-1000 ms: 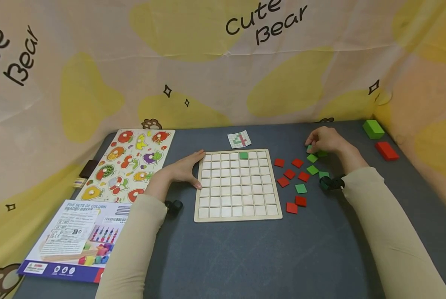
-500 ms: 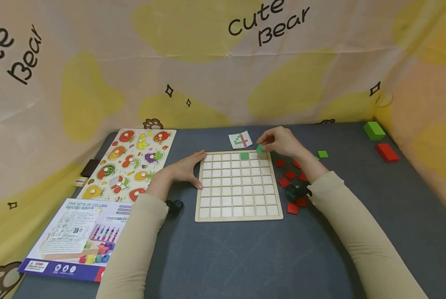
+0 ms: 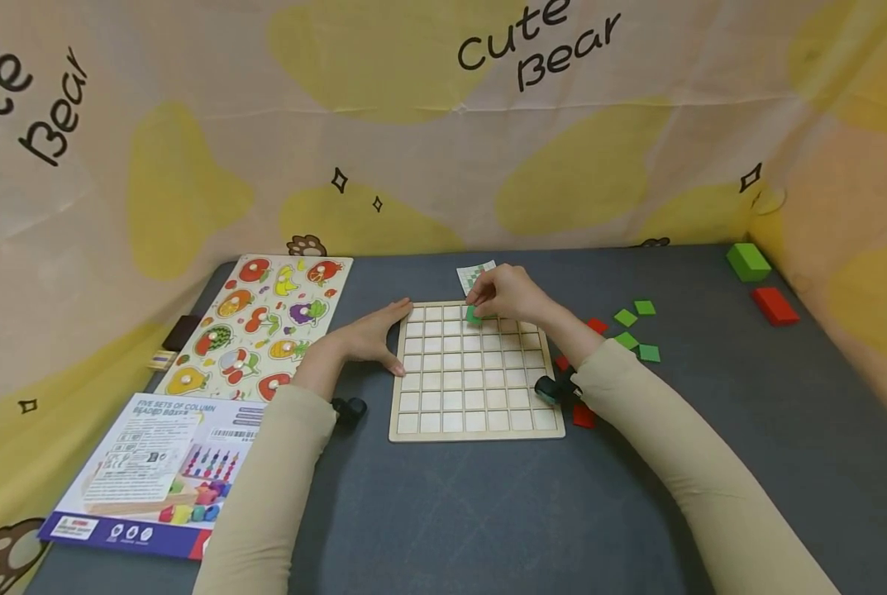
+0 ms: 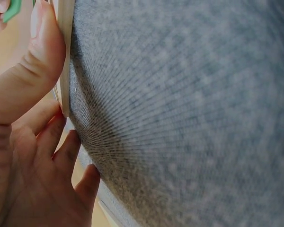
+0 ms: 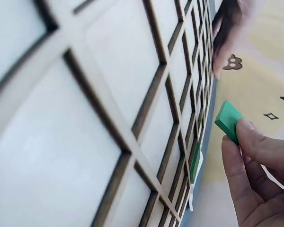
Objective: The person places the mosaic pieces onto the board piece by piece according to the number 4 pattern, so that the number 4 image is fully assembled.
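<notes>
Tile [image 5: 228, 119], green, flat, square — probably light and stiff, best held by edges — pinched in right hand [image 3: 510, 295], upper centre (left hand [image 3: 369, 337] spread against pale wooden gridded board [image 3: 474, 402])

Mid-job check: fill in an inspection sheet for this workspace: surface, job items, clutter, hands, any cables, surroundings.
Surface: dark grey table.
Job items: grid board lying flat; placed green tile in one cell; loose green tiles and red tiles right of the board, some reds partly hidden; pattern card beyond the far edge, partly covered.
Clutter: fruit puzzle and printed box at left; green block and red block far right.
Hands: left hand touches the board's left edge; right hand pinches another green tile, near the board's far edge.
Cables: nothing seen.
Surroundings: printed curtain behind the table.
</notes>
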`<control>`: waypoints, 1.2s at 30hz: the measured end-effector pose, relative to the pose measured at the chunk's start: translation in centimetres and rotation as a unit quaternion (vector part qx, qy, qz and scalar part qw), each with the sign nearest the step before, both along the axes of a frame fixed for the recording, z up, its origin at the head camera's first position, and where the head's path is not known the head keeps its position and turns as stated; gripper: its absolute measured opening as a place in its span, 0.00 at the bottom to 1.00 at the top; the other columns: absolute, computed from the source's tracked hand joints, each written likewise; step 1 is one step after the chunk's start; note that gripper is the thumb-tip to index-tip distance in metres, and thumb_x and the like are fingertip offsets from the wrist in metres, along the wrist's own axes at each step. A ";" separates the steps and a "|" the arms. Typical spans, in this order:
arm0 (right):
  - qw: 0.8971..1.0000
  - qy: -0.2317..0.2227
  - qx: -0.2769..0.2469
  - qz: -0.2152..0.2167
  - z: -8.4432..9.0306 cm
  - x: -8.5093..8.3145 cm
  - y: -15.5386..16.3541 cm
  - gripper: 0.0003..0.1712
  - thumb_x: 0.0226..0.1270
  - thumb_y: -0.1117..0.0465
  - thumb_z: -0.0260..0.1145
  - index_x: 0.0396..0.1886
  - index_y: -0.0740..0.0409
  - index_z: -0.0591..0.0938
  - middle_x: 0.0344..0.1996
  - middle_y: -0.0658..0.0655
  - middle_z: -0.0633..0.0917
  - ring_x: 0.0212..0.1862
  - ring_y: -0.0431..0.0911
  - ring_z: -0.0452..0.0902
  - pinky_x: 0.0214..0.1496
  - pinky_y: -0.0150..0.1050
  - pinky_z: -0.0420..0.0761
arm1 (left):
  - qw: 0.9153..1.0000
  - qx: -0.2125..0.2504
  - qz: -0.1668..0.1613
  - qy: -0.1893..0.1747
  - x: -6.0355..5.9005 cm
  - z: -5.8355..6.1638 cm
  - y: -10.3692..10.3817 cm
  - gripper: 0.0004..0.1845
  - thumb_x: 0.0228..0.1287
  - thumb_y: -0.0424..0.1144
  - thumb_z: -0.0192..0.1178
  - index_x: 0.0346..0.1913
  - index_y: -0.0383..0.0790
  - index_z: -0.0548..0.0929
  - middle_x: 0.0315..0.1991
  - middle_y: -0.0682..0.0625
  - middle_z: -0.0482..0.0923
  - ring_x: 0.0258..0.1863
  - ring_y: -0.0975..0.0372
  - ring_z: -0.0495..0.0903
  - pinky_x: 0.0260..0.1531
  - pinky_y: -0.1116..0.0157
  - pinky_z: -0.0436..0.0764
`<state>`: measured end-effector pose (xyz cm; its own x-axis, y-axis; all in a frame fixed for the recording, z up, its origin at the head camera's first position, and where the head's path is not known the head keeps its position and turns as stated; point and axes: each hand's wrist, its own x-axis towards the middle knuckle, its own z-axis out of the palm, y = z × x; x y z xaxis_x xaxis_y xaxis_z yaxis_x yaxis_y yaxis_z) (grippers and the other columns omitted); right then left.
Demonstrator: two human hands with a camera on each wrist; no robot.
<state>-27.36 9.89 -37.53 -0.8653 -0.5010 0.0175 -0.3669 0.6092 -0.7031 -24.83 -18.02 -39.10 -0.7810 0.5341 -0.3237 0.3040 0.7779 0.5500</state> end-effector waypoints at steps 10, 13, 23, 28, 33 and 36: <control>0.998 -0.007 0.064 0.003 -0.5 0.0 -1.1 0.03 0.58 0.63 0.75 0.32 0.55 0.89 0.32 0.54 0.90 0.37 0.45 0.84 0.49 0.41 0.82 | 1.000 0.000 0.003 -0.001 0.0 0.0 0.1 0.63 0.46 0.41 0.79 0.79 0.35 0.46 0.82 0.41 0.37 0.82 0.45 0.37 0.79 0.45 0.45; 0.997 0.005 0.072 0.013 -0.6 0.0 -1.1 0.03 0.58 0.63 0.74 0.32 0.56 0.89 0.33 0.54 0.90 0.38 0.45 0.85 0.50 0.42 0.82 | 1.000 -0.001 0.004 -0.003 -0.1 0.0 0.1 0.63 0.46 0.41 0.79 0.79 0.36 0.46 0.82 0.42 0.36 0.82 0.47 0.37 0.80 0.46 0.45; 0.993 0.026 0.110 0.031 -1.1 0.0 -1.1 0.08 0.60 0.60 0.73 0.39 0.54 0.90 0.36 0.54 0.91 0.40 0.46 0.85 0.48 0.42 0.83 | 1.000 0.004 0.003 -0.003 -0.1 -0.2 0.0 0.63 0.47 0.41 0.79 0.79 0.35 0.46 0.82 0.40 0.36 0.81 0.44 0.37 0.79 0.44 0.44; 0.995 0.034 0.093 0.016 -0.3 0.4 0.5 0.12 0.63 0.61 0.71 0.45 0.56 0.88 0.36 0.55 0.89 0.40 0.48 0.83 0.45 0.43 0.81 | 1.000 0.010 0.003 -0.005 0.0 -0.1 0.1 0.63 0.47 0.41 0.79 0.79 0.34 0.46 0.82 0.40 0.36 0.81 0.43 0.36 0.79 0.44 0.45; 0.996 0.049 0.074 -0.013 0.2 0.8 3.5 0.12 0.63 0.61 0.71 0.45 0.57 0.89 0.38 0.57 0.90 0.40 0.48 0.83 0.42 0.41 0.80 | 1.000 0.010 0.003 -0.007 0.1 0.1 0.1 0.63 0.47 0.41 0.78 0.79 0.34 0.45 0.82 0.40 0.36 0.81 0.44 0.36 0.79 0.44 0.44; 0.996 0.043 0.072 -0.028 0.0 1.1 5.6 0.12 0.64 0.60 0.70 0.46 0.57 0.88 0.40 0.58 0.89 0.39 0.48 0.83 0.41 0.39 0.79 | 1.000 0.008 0.000 -0.007 0.0 0.1 0.0 0.62 0.48 0.41 0.78 0.79 0.34 0.45 0.82 0.39 0.36 0.81 0.44 0.36 0.79 0.44 0.45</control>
<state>-26.22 15.52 -37.55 -0.8905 -0.4543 0.0233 -0.3838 0.7229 -0.5745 -24.83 -18.06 -39.00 -0.7763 0.5399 -0.3252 0.2968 0.7683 0.5671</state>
